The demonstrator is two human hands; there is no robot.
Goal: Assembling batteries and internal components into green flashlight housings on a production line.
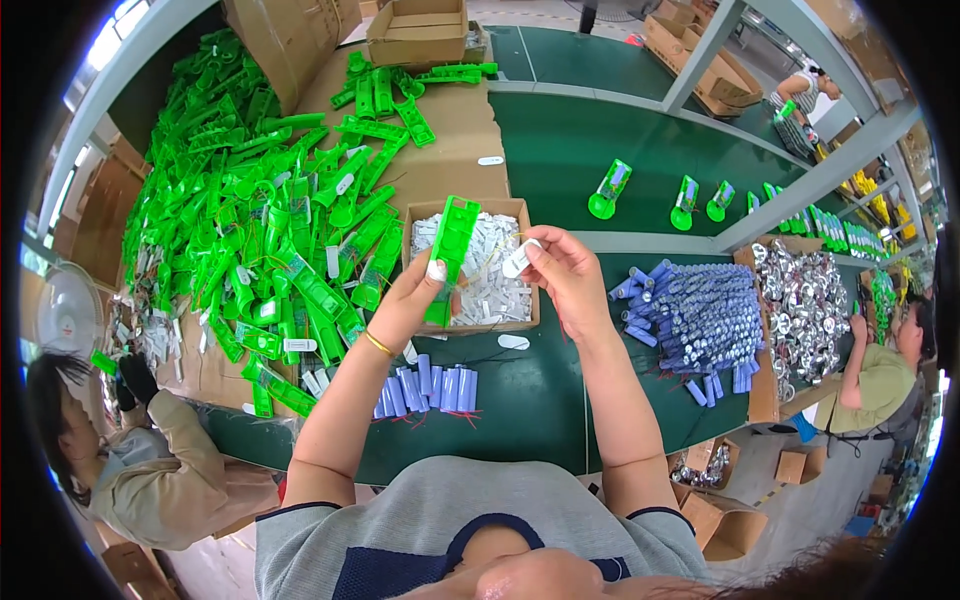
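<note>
My left hand point(408, 298) grips a bright green plastic housing point(455, 235), held upright over a cardboard box point(412, 215) of small white plastic pieces point(492, 300). Between the fingertips of my right hand point(568, 275) is a small white oval plastic piece point(520, 258), just right of the housing and apart from it. A thin yellowish wire shows near its upper end; where the wire leads I cannot make out. Below the box, several blue-purple cylindrical battery cells point(432, 385) with red wires stand on the green table, nearest my left forearm.
A big heap of green housings point(290, 220) covers cardboard on the left. Stacked battery cells point(695, 315) and a box of shiny reflectors point(800, 300) lie right. Green assemblies point(608, 190) stand beyond a grey rail point(650, 243). Co-workers sit left point(150, 470) and right point(880, 380).
</note>
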